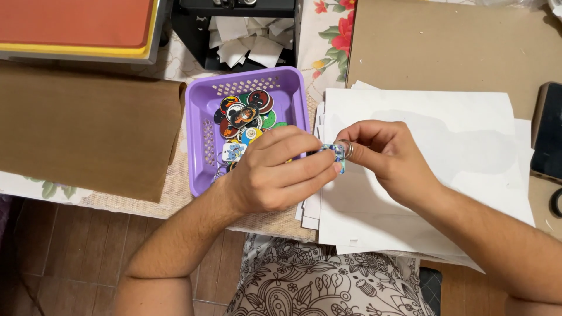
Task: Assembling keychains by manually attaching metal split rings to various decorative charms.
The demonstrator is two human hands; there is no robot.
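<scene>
My left hand (pixel 275 172) pinches a small flat printed tag (pixel 337 154), blue and white, between thumb and fingers. My right hand (pixel 389 158) meets it from the right and holds a small metal split ring (pixel 348 148) against the tag's top edge. Both hands hover over a stack of white paper sheets (pixel 456 146), just right of a purple plastic basket (pixel 199 146). The basket holds several round and square printed tags (pixel 243 117), some with rings; my left hand hides its near right corner.
A brown sheet (pixel 82 134) lies at the left, another brown sheet (pixel 451 41) at the back right. A red and yellow pad (pixel 76 26) and a black tray of white paper scraps (pixel 246 44) sit at the back. A dark object (pixel 547 131) lies at the right edge.
</scene>
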